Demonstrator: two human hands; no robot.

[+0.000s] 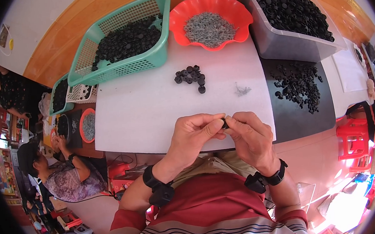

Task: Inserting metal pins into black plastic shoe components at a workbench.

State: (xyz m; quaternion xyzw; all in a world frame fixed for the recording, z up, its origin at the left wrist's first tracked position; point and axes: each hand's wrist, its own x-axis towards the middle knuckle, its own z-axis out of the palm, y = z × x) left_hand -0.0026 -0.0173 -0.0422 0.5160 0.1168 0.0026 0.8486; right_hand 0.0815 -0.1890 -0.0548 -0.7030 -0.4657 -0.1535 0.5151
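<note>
Above the near edge of the white work sheet, my left hand and my right hand meet. Their fingertips pinch a small black round part between them; the fingers cover most of it. Beyond my hands lies a small cluster of black round caps on the sheet. To the right of that cluster is a little heap of thin grey metal pins or screws. A red scalloped bowl at the far side holds many more of these grey pieces.
A green plastic basket of black parts stands far left, a clear bin of them far right. More black pieces lie on a dark mat. A person works at the left; red stools stand right.
</note>
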